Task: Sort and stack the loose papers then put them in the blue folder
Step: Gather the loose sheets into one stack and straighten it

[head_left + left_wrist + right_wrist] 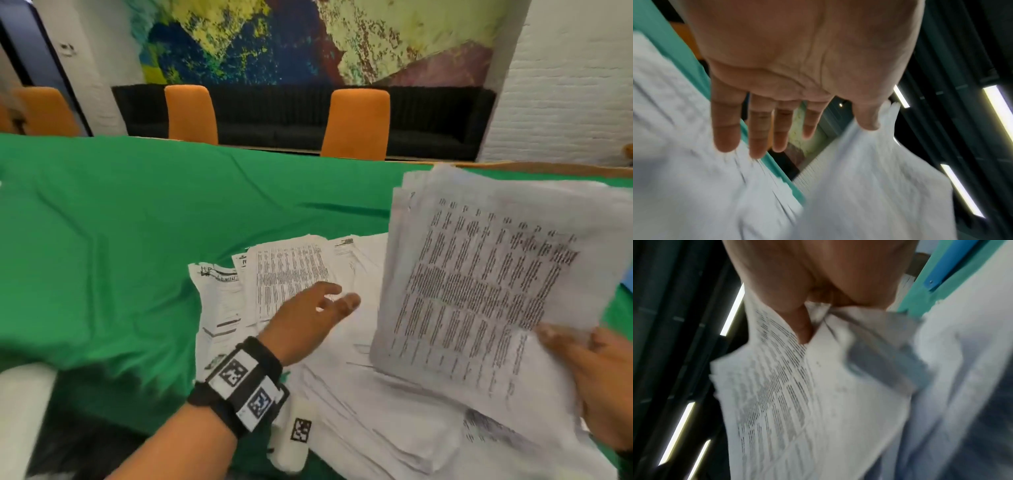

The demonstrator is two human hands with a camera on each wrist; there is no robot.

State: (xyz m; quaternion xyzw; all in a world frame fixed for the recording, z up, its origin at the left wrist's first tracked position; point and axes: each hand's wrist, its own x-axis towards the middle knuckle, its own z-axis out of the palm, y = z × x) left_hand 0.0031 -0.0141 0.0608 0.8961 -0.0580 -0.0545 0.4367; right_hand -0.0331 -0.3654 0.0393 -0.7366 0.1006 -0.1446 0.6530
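Nearest our head camera, our left hand [310, 320] reaches forward past its black wrist strap with printed square markers [245, 385], fingers [726, 123] straight and slightly spread, palm down, hovering over the loose white printed papers [291, 274] and holding nothing. These sheets lie fanned and overlapping on the green cloth-covered table [102, 240], their far and left edges uneven. Our right hand [603, 383] pinches the near corner of a lifted sheaf of white pages printed in dense columns [486, 284], thumb [803, 327] pressed on top and the other fingers hidden behind; the sheaf stands tilted upward, its far edges ragged and splayed. Below it rests a thicker, blurred pile of white paper [376, 428] at the table's near edge. A strip of blue folder [949, 267] shows in the right wrist view, beyond the papers on the green cloth. Left of the papers the cloth is open, wrinkled, and broad. Orange chair backs [356, 123] line the far table edge.
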